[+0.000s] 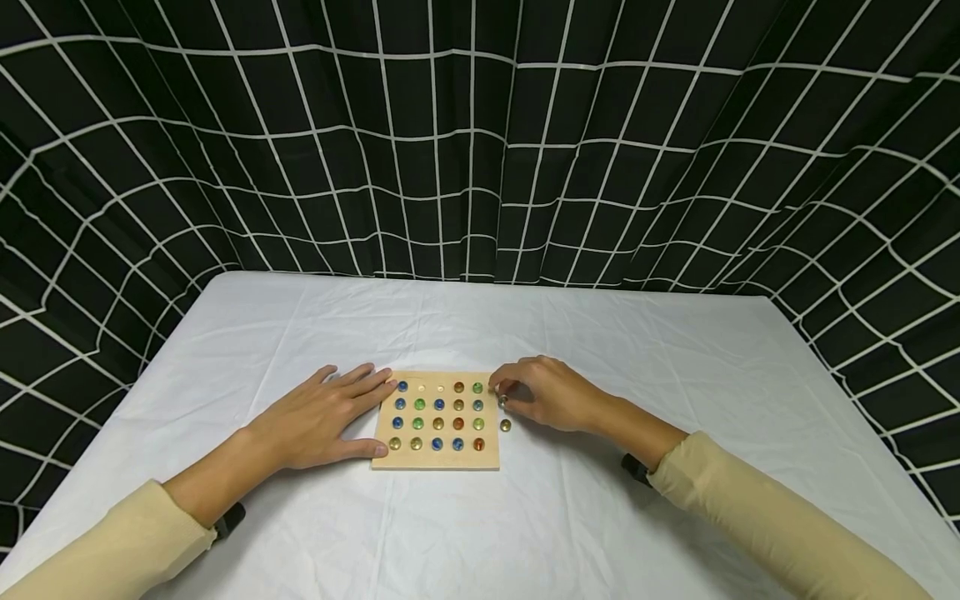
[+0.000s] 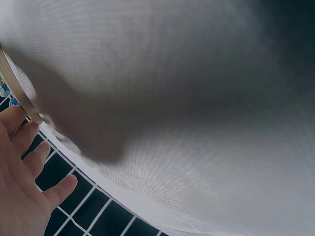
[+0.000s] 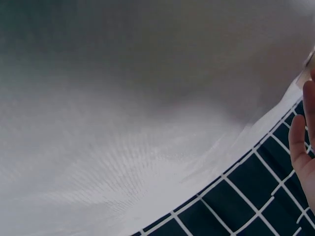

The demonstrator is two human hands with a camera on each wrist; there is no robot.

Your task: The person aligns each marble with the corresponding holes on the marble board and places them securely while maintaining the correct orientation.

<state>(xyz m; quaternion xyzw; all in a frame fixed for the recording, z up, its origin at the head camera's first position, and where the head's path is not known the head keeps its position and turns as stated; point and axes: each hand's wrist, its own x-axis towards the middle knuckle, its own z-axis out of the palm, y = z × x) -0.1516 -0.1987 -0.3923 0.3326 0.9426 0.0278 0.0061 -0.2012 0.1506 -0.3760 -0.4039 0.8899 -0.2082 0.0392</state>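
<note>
A wooden board (image 1: 437,458) of marbles lies on the white cloth (image 1: 480,333). It is steadied by the left hand (image 1: 318,417), laid flat with fingers straight against its left edge, nothing gripped. The right hand (image 1: 543,392) is curled just right of the board, fingertips at a loose marble (image 1: 502,402); whether it is actually pinched cannot be told. A second loose marble (image 1: 506,426) lies nearer on the cloth. Two far-row holes (image 1: 431,387) appear unfilled. Judged step: picking up a marble; a secure pinch and a short carry left seem called for.
</note>
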